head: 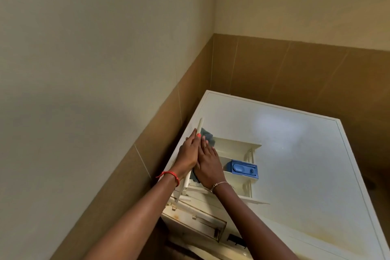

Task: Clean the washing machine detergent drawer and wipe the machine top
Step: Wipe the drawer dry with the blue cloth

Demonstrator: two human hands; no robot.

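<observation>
Beige walls (84, 48) and brown tiles (295, 74) corner the white washing machine's top surface (295, 154), where the white plastic detergent drawer (236, 145) lies pulled out at near left; my left hand (187, 154) grips its front panel, my right hand (209, 167) presses a grey-blue cloth (207, 135) flat inside, so I judge the drawer mid-clean, the top left to wipe.

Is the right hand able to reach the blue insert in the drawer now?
Probably yes. The blue insert lies uncovered in the drawer, just beside the right hand, with nothing between them. That hand only presses a cloth.
</observation>
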